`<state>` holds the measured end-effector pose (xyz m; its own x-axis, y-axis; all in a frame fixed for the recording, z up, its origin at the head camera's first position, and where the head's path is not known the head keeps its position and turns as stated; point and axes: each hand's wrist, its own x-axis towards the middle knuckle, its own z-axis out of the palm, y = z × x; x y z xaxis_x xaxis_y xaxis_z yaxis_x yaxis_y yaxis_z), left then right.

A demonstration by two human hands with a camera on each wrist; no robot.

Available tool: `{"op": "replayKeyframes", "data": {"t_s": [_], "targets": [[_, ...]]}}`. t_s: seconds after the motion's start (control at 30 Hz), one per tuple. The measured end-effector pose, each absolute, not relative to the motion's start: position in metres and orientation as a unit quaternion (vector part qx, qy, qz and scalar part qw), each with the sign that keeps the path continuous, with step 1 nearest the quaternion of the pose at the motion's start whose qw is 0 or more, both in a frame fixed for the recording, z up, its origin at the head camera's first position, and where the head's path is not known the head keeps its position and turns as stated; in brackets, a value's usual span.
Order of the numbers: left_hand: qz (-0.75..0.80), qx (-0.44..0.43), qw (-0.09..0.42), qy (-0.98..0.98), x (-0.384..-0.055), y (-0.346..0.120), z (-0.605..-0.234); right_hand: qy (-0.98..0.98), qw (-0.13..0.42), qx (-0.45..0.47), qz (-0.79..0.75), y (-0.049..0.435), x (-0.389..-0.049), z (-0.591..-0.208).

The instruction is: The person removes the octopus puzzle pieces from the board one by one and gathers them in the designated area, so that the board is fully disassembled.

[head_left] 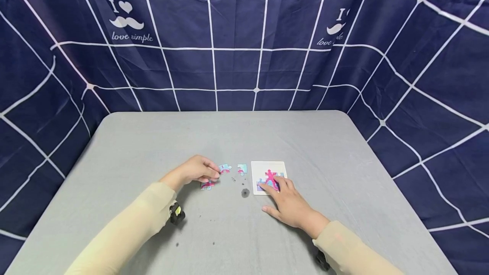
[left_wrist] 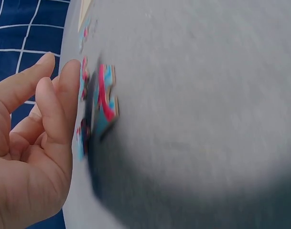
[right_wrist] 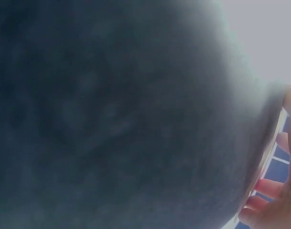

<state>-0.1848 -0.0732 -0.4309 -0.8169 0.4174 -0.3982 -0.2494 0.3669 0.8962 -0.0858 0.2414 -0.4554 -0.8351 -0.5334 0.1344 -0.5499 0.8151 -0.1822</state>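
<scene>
My left hand (head_left: 194, 169) hovers over the left group of jigsaw pieces, fingers loosely bent and nothing seen between them. Just below its fingertips lies a pink and blue jigsaw piece (head_left: 208, 186), seen large in the left wrist view as a jigsaw piece (left_wrist: 107, 112) flat on the cloth. Beside the fingertips is another jigsaw piece (head_left: 225, 168), with a light blue jigsaw piece (head_left: 242, 169) farther right. The right hand (head_left: 288, 203) rests its spread fingertips on joined pink and blue pieces (head_left: 270, 177) inside a white square puzzle tray (head_left: 263, 165), partly covering them.
A grey cloth-covered table (head_left: 229, 139) lies under everything, with a dark round spot (head_left: 245, 192) left of the tray. Navy curtains (head_left: 237, 67) with white lines stand behind and at both sides. The right wrist view is mostly dark and blurred.
</scene>
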Motion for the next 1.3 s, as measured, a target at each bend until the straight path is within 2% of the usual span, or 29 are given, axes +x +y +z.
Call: {"op": "replayKeyframes", "data": {"t_s": [0.33,0.73,1.3], "targets": [[0.579,0.056,0.301,0.755,-0.186,-0.052,-0.434,-0.958,0.014,0.263,0.112,0.242,-0.085,-0.454],[0.588,0.059,0.307,0.746,-0.187,-0.034,-0.439,-0.951,0.012,0.280,0.129,0.247,-0.087,-0.451],[0.597,0.078,0.314,0.734,-0.185,-0.013,-0.436,-0.942,-0.025,0.311,0.123,0.261,-0.090,-0.438]]}}
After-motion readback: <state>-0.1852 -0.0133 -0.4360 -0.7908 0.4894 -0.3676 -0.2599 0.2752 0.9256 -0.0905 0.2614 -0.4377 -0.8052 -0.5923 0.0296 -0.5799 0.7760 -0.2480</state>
